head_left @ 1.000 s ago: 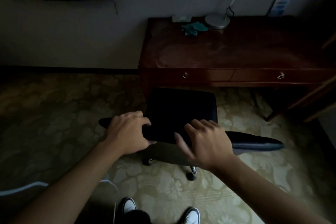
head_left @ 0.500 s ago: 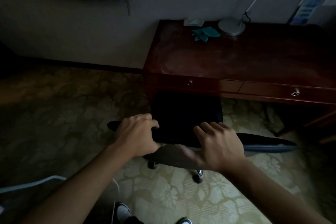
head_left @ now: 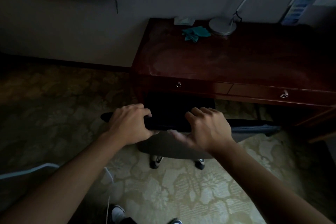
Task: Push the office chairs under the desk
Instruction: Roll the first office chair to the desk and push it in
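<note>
here, in the head view, the top edge of the backrest of an office chair [head_left: 169, 125] is held by both hands. the left hand [head_left: 130, 123] is seen with its fingers curled over the top of the backrest and the thumb tucked below, so this grip is closed around the chair. the right hand [head_left: 205, 129] is laid on the same edge just to the right, fingers bent over the top and thumb spread underneath; its grip is also taken to be closed on the backrest, though more loosely.

the relation that matters is given plainly: the chair lies directly ahead of both hands, between the person and the desk [head_left: 227, 60], and the opening under the left part of the tabletop is straight beyond it. the long axis of the backrest edge runs left to right, roughly parallel to the desk front, so a straight forward push is judged to be what is called for. neither hand is clearly nearer; the edge is shared evenly.

the chair is shown as black and dim, with dark armrests jutting out to either side and castors [head_left: 156, 162] resting on the patterned carpet [head_left: 163, 196]. its seat appears already partly under the drawer front, while the backrest and wheels are not yet in.
</note>
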Demonstrator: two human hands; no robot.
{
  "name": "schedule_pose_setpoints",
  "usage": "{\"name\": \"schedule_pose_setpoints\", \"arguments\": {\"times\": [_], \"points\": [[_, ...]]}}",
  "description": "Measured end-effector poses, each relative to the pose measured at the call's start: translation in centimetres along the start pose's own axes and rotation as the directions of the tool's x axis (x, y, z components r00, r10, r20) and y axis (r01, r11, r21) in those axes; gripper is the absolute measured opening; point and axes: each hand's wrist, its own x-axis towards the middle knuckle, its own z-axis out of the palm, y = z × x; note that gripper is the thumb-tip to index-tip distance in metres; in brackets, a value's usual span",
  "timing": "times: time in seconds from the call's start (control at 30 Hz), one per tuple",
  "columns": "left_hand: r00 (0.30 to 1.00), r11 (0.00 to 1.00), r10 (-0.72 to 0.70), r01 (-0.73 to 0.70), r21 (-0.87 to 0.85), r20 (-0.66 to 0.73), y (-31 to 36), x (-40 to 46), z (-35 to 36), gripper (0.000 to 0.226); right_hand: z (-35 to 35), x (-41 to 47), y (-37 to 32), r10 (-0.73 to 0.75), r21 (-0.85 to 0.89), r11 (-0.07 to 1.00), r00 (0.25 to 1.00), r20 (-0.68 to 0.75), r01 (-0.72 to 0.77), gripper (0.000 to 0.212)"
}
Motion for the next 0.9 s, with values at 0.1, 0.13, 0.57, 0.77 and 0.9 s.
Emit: {"name": "schedule_pose_setpoints", "arguments": {"times": [0.1, 0.13, 0.57, 0.77, 0.9], "points": [[1.0, 1.0, 0.002, -0.002, 0.003, -0.01, 0.1, 1.2, 0.0, 0.052, 0.4, 0.8, 1.1, -0.009, 0.01, 1.0, 1.0, -0.026, 0.009, 0.071], [1.0, 1.0, 0.003, -0.003, 0.005, -0.013, 0.1, 1.7, 0.0, 0.052, 0.5, 1.2, 1.5, -0.012, 0.008, 1.0, 1.0, -0.027, 0.012, 0.071], [1.0, 1.0, 0.002, -0.002, -0.004, -0.004, -1.2, 8.9, -1.0, 0.045, 2.1, 6.9, 5.1, -0.008, -0.004, 1.0, 0.998, -0.059, 0.008, 0.071], [1.0, 1.0, 0.0, 0.0, -0.031, 0.023, -2.2, 12.5, -1.6, 0.043, 2.7, 10.0, 6.6, 0.0, -0.024, 1.0, 0.999, -0.054, -0.001, 0.07], [1.0, 1.0, 0.0, 0.0, -0.024, -0.006, -2.4, 15.0, -1.6, 0.044, 3.7, 12.1, 8.6, -0.007, -0.024, 1.0, 0.998, -0.058, 0.005, 0.073]]}}
